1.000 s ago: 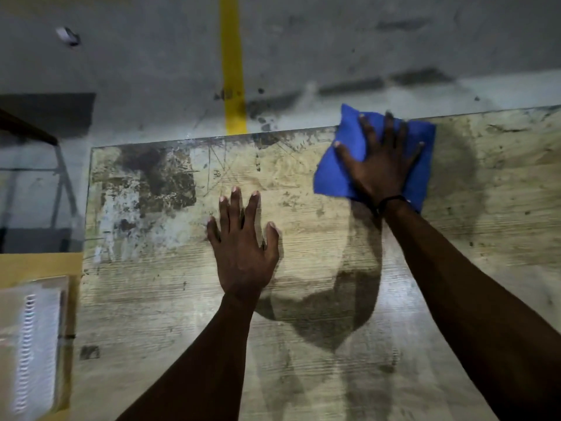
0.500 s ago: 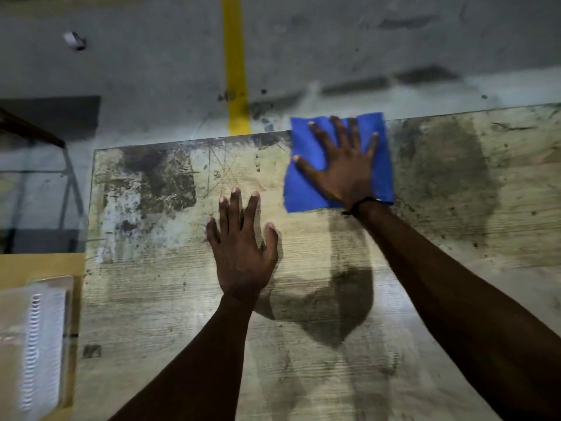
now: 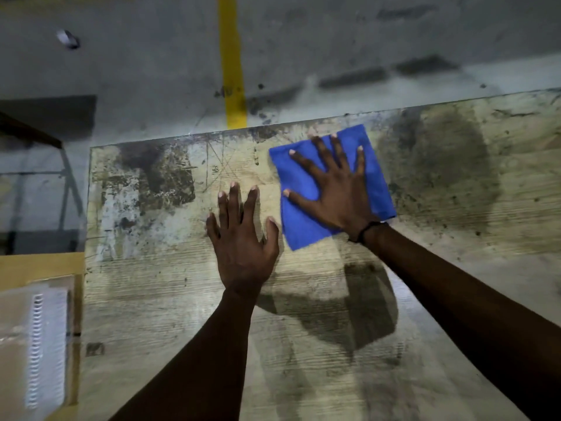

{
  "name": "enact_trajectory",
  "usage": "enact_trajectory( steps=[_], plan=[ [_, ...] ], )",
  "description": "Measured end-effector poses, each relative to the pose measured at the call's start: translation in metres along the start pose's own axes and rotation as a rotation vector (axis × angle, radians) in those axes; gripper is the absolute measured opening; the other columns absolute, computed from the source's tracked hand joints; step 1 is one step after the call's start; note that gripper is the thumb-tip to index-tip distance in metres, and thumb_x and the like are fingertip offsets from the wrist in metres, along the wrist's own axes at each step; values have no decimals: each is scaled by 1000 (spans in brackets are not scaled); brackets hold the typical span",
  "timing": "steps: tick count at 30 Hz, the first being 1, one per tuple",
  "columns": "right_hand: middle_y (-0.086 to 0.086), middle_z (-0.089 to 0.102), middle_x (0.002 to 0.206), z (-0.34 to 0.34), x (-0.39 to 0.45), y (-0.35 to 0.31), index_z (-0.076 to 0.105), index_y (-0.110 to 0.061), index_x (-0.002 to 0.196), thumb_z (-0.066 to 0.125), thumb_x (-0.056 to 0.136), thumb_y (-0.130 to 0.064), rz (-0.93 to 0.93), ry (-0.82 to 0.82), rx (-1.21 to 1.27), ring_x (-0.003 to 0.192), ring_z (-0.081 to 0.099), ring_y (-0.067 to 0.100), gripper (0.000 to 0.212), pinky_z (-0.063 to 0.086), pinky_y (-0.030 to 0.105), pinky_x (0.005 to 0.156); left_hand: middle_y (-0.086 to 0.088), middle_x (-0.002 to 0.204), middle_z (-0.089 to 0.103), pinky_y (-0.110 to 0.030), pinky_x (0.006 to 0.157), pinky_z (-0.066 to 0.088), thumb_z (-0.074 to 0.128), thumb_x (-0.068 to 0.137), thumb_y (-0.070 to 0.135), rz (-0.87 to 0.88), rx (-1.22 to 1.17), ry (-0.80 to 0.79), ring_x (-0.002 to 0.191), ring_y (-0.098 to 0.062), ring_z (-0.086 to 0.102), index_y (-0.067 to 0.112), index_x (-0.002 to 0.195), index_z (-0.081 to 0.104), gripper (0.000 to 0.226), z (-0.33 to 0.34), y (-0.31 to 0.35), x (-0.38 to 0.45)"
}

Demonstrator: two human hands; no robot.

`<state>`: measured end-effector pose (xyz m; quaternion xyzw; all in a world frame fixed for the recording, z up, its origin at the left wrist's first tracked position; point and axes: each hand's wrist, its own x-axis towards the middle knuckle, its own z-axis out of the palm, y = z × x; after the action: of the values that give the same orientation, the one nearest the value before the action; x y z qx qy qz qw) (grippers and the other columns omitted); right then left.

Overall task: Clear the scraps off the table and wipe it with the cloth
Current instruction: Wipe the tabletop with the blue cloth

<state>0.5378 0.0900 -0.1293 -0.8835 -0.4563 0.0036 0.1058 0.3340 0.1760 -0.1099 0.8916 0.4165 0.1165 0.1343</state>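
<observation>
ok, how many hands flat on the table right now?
2. The left hand lies bare on the table near its middle. The right hand presses the blue cloth just beside it, toward the far edge. Neither is hidden.

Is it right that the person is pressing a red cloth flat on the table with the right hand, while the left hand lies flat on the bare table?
Not quite: the cloth is blue, not red, as the head view shows. The rest holds: the right hand presses it flat on the table, and the left hand lies flat on the bare wood.
</observation>
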Motion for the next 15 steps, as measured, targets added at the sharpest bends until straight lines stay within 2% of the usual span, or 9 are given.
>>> enact_trajectory(
  steps=[4,6,8,9,13,15],
  plan=[
    [-2,15,175,-17,27,48,29,-49,160,33,90,-88,269,22,61,162,7,31,80,0,71,123,3,175,20,-56,127,17,45,101,48,-2,9,0,162,-22,14,32,162,36,64,0,2,0],
    [0,12,175,-20,36,50,25,-49,161,31,90,-88,380,-4,81,162,3,33,81,-2,72,122,4,175,19,-56,127,15,46,102,48,-2,1,-4,163,-21,12,33,163,35,64,0,1,-1],
    [3,12,175,-14,33,34,23,-47,162,28,90,-88,403,-3,47,161,4,35,83,0,73,121,4,175,19,-56,127,15,46,102,48,-5,10,-4,163,-21,12,32,162,35,64,0,-1,-1],
    [4,13,175,-9,25,22,23,-45,163,27,91,-87,359,6,14,161,7,36,83,1,73,121,4,175,19,-56,127,16,45,101,48,-6,13,-5,163,-21,12,32,162,36,64,0,-2,-2],
    [0,15,175,0,-29,-22,25,-45,162,35,91,-85,-33,-36,25,162,4,31,82,3,71,122,3,175,19,-57,127,17,48,101,46,3,-3,-1,162,-21,13,32,162,36,64,1,-3,-2],
    [-3,17,174,-2,-33,-10,27,-48,161,37,90,-87,-70,-28,23,162,6,27,82,6,70,122,4,174,20,-57,126,18,49,100,46,1,4,3,162,-22,15,32,161,37,64,0,-2,-2]
  ],
)
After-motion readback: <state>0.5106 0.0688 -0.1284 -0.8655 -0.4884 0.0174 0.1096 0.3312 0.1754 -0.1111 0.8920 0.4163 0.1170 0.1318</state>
